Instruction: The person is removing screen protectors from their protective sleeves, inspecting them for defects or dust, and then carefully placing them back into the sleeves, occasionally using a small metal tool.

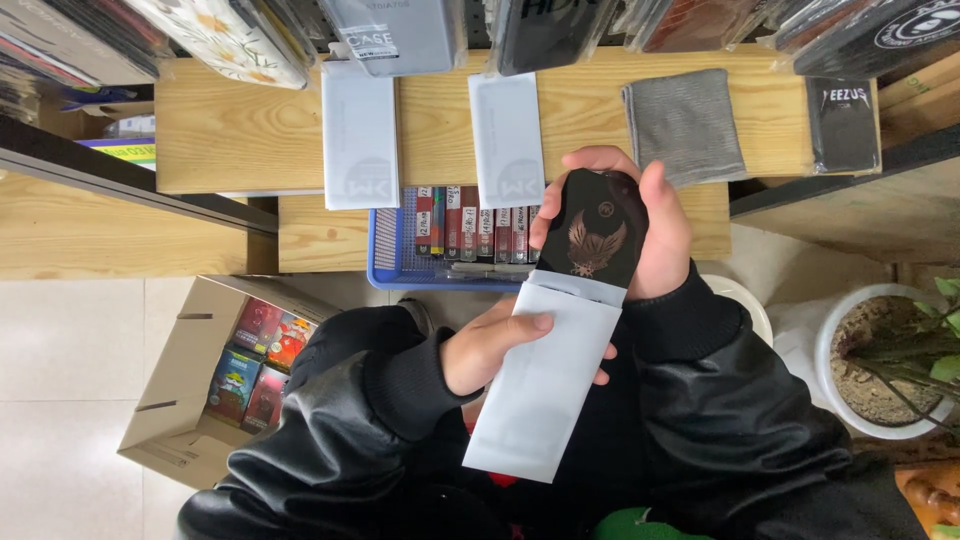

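Observation:
My left hand [492, 345] grips a white paper sleeve [540, 395] by its left side, thumb across the front. A black phone case [598, 232] with a copper bird emblem sticks partly out of the sleeve's top opening. My right hand [655, 225] wraps around the case's upper end from the right, fingers behind it. Both black jacket sleeves fill the lower part of the view.
A wooden shelf [250, 130] ahead holds two white sleeves [360, 135], a grey cloth [688, 122] and hanging packaged cases. A blue basket [390, 265] holds several small boxes. An open cardboard box [185, 385] stands on the floor at left, a potted plant [890, 365] at right.

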